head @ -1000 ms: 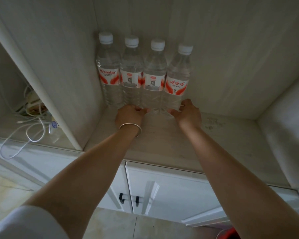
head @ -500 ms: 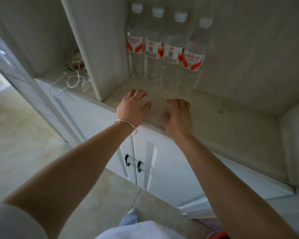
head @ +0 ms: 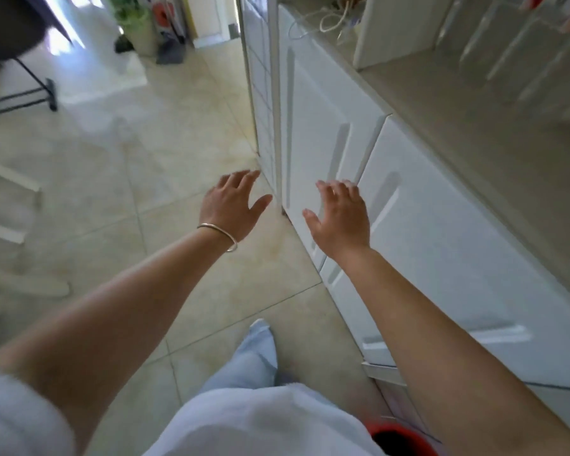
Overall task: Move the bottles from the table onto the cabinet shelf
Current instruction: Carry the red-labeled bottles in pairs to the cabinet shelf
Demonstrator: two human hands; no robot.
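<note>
Several clear water bottles with red-and-white labels stand blurred on the cabinet shelf at the top right, only their lower parts in view. My left hand, a thin bracelet on its wrist, hangs over the tiled floor with fingers spread and holds nothing. My right hand is in front of the white cabinet doors, fingers spread, also empty. Both hands are well below and left of the bottles. No table is in view.
White cables lie in the neighbouring shelf compartment. A dark chair and white furniture legs stand at the left. A green bag and grey items sit by a far doorway. A red object is at the bottom edge.
Both hands have left the bottles and come off the shelf, dropping in front of the cabinet doors. The view has swung left and down toward the floor.
</note>
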